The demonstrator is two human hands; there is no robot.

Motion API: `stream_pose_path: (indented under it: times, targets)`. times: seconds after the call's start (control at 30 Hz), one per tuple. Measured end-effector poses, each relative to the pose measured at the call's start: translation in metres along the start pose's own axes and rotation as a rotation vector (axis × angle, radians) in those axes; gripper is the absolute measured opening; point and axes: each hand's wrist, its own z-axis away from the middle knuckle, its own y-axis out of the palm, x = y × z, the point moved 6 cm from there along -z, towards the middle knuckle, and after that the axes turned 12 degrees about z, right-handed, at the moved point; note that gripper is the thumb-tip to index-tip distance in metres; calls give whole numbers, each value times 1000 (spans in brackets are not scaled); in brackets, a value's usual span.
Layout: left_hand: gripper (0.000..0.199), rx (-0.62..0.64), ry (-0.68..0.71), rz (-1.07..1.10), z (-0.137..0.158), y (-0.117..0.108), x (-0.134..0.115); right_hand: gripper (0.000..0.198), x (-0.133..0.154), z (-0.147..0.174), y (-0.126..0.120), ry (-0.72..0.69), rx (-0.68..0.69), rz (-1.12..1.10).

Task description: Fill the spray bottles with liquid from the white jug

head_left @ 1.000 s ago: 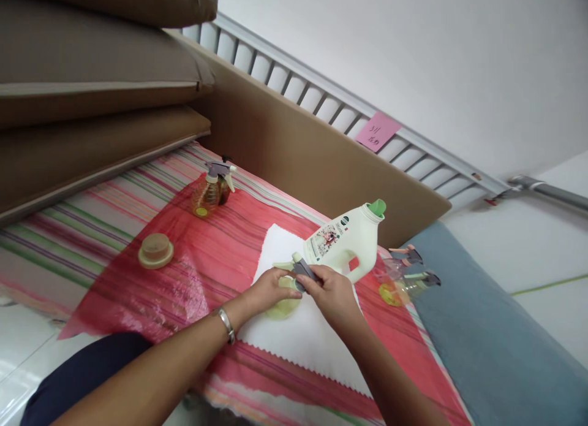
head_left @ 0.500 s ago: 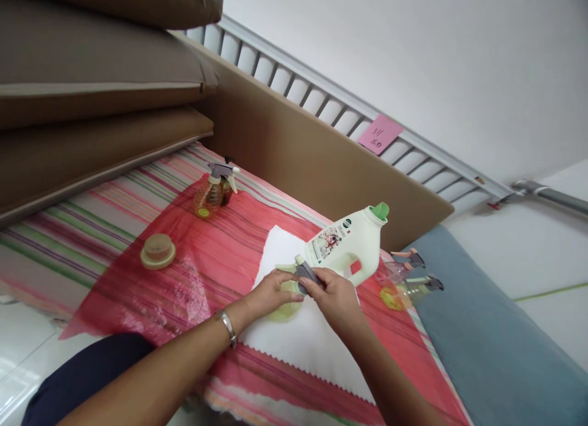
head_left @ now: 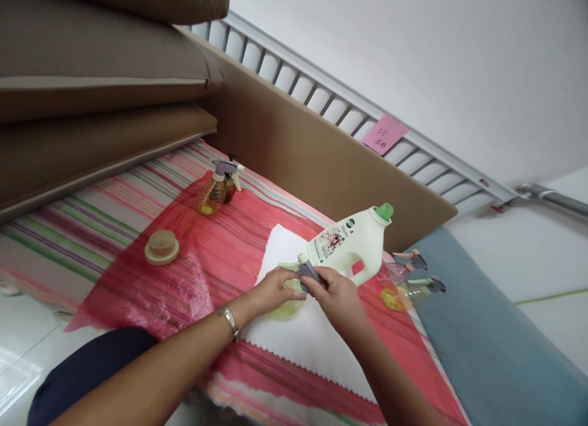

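In the head view, the left hand (head_left: 278,289) is curled around the neck of a bottle (head_left: 285,311), its thumb and fingers partly bent about the top while the pale green body shows below the palm; the fingers on the far side are hidden. The right hand (head_left: 337,296) is closed in a pinch, thumb and index finger pressed on the grey spray head (head_left: 307,270) at the top of that bottle, the other fingers folded in and partly out of sight. The two hands nearly meet at the bottle's neck, over a white cloth (head_left: 316,346) with a zigzag edge, which lies on a red sheet (head_left: 215,248). Just beyond the right hand is a white jug (head_left: 374,242) with a green spout. Farther right, well apart from the hands, are two clear sprayers (head_left: 416,291); at the far left of the sheet are a round beige tub (head_left: 162,248) and, behind it, an amber sprayer (head_left: 211,196). A metal bracelet (head_left: 230,323) rings the left wrist.
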Motion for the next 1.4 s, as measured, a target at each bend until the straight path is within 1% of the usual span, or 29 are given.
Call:
stream_pose_path:
  times: [0.07, 0.1, 0.17, 0.27, 0.3, 0.37, 0.4, 0.47, 0.6, 0.67, 0.8, 0.87, 1.03, 1.1, 1.13, 1.2, 1.27, 1.33, 1.4]
  targets:
    - [30, 86, -2, 27, -1, 1, -1, 28, -1, 0, 0, -1, 3, 1]
    - [30, 89, 0, 9, 0, 1, -2, 28, -1, 0, 0, 0, 2, 0]
    - [36, 14, 4, -42, 2, 0, -3, 28, 0, 0, 0, 1, 0, -1]
    - [54, -169, -7, -41, 7, -1, -2, 28, 2, 0, 0, -1, -6, -3]
    - [54, -211, -4, -24, 8, 0, -2, 27, 3, 0, 0, -4, -7, -3]
    - [42, -246, 24, -7, 9, 1, -4, 27, 4, 0, 1, -14, -7, -9]
    - [35, -240, 43, -6, 9, 2, -6, 26, 5, 0, 1, -20, -4, -13]
    - [27, -191, 83, -8, 7, 3, -9, 26, 5, -1, 1, -34, 8, -23]
    - [28, -32, 98, 85, 3, 3, -8, 23, 3, -2, 2, -65, 39, -47]
    - [30, 54, 53, 124, 2, 3, -3, 22, 1, -2, 2, -75, 50, -62]
    - [33, 180, -71, 86, 0, 2, 10, 21, -1, -1, 3, -83, 63, -94]
    - [34, 195, -89, 75, -1, 0, 13, 20, 0, -1, 3, -80, 63, -114]
    - [36, 198, -77, 114, -2, 2, 16, 17, -2, -4, 1, -37, 60, -199]
    - [37, 173, -60, 141, -2, 1, 13, 22, -10, -4, 2, 18, 51, -265]
    - [37, 148, -54, 165, -2, 0, 12, 29, -17, -3, 3, 55, 39, -306]
    - [35, 71, -58, 255, -3, -4, 9, 46, -34, 6, 11, 146, 0, -396]
    - [32, -16, -70, 347, -5, -10, 7, 56, -51, 21, 29, 252, -36, -479]
    - [31, -96, -69, 388, -6, -16, 5, 58, -63, 40, 57, 365, -46, -549]
    - [32, -170, -57, 394, -6, -21, 3, 62, -64, 56, 87, 445, -47, -614]
